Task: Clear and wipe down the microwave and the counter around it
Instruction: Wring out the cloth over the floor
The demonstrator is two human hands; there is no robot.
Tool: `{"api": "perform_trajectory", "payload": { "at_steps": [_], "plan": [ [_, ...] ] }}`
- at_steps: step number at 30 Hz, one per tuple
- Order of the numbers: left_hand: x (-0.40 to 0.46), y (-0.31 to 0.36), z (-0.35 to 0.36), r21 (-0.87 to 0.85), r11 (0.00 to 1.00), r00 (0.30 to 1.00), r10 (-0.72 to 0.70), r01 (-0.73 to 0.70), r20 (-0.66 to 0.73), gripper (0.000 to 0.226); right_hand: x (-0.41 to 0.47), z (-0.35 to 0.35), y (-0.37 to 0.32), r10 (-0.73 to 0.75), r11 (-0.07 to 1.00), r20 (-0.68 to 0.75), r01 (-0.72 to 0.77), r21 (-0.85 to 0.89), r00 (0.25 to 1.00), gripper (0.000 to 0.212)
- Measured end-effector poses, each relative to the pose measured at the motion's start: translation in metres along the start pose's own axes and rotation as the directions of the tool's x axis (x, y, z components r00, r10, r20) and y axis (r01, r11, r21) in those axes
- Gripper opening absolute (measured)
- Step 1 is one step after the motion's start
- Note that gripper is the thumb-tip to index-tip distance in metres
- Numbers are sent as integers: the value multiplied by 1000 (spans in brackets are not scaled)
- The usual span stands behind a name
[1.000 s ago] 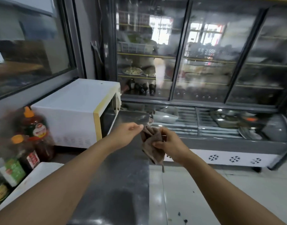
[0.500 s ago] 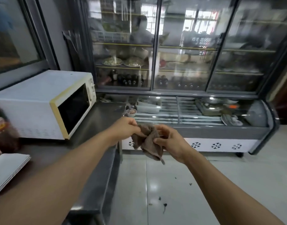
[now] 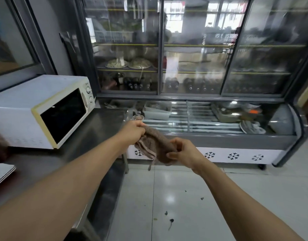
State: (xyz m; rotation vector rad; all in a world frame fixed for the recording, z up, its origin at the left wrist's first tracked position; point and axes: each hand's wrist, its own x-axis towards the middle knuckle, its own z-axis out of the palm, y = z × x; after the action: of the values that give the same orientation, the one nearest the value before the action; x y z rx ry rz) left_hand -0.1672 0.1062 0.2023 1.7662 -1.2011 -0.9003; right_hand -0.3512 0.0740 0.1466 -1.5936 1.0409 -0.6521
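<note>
Left hand (image 3: 133, 131) & right hand (image 3: 185, 153) both grip crumpled brown terry cloth (image 3: 155, 146) over the floor. White box microwave (image 3: 45, 110) w/ dark door sits on steel counter (image 3: 90, 129), left of cloth.

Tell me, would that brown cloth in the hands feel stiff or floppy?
Probably floppy: the brown cloth sags and bunches between the left hand and right hand, a loose strip dangling below. Its nubby, towel-like weave suggests an easy grip, and it looks light.

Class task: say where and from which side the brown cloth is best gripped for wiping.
Probably the bunched middle of the brown cloth, taken from above. It hangs folded between the left hand and right hand, with a loose edge and a thread dangling below; gripping the thick fold should keep those gathered.
</note>
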Motion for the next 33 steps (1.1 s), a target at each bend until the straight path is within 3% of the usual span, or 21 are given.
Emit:
{"api": "perform_trajectory", "payload": {
  "at_steps": [3,6,10,14,18,25,28,33],
  "plan": [
    [24,-5,2,-105,990,996,-89,91,24,33,18,-15,5,-14,1000,-66,15,17,998,19],
    [59,-16,9,-234,950,978,-197,208,67,31,48,-26,9,44,982,-134,-18,186,990,5],
    [119,-21,14,-230,950,956,-152,211,250,28,110,-37,11,124,944,-208,-51,325,970,3],
    [203,-33,10,-259,931,948,-190,256,256,43,195,-49,16,215,941,-320,-108,322,923,12],
    [282,-50,0,-296,898,930,-247,325,273,20,277,-56,20,311,924,-331,-201,327,891,11],
    [376,-66,-14,-166,921,917,-304,352,259,7,392,-55,24,305,938,-281,-237,253,910,9],
    [403,-73,-15,-154,924,933,-327,349,151,3,434,-56,25,318,933,-166,-277,230,933,9],
    [442,-92,-13,-227,877,903,-429,424,27,2,504,-57,35,344,920,87,-354,169,935,32]
  ]
}}
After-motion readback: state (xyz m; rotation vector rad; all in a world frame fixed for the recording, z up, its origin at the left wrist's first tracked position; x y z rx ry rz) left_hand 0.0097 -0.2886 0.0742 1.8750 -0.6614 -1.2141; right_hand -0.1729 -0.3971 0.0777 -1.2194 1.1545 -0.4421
